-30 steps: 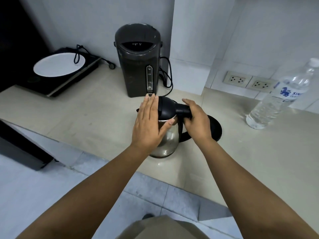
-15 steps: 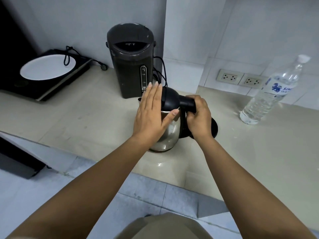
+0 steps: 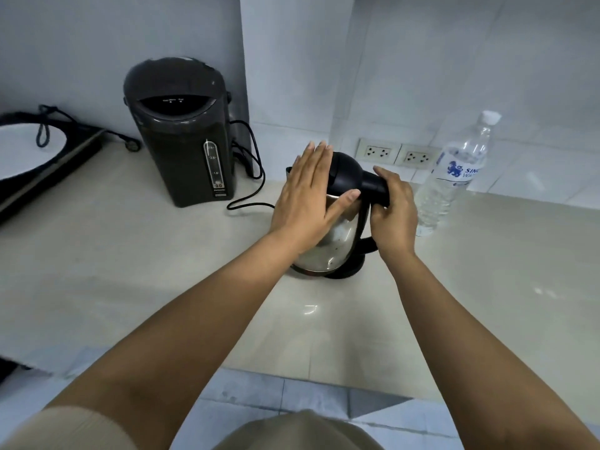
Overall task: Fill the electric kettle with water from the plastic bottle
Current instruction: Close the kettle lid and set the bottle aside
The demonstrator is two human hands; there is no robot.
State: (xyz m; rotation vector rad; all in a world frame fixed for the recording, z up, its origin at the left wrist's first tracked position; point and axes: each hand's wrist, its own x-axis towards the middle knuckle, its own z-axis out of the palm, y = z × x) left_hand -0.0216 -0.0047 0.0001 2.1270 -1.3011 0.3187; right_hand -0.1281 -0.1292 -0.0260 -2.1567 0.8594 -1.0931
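Note:
A steel electric kettle (image 3: 337,245) with a black lid and handle stands on its black base on the counter, lid down. My left hand (image 3: 306,203) lies flat against the kettle's left side, fingers straight, thumb across the steel front. My right hand (image 3: 394,211) grips the top of the black handle just behind the lid. A clear plastic water bottle (image 3: 454,177) with a white cap and blue label stands upright right of the kettle, cap on, untouched.
A tall dark hot-water dispenser (image 3: 181,131) stands at the back left, its cord (image 3: 250,177) trailing toward the kettle. A black cooktop with a white plate (image 3: 22,151) sits far left. Wall sockets (image 3: 396,154) lie behind the kettle. The counter edge (image 3: 292,375) runs below my arms.
The camera view shifted, so everything sits further right and lower in frame. Both hands keep their places on the kettle; the black base, earlier visible beside it, now lies under it.

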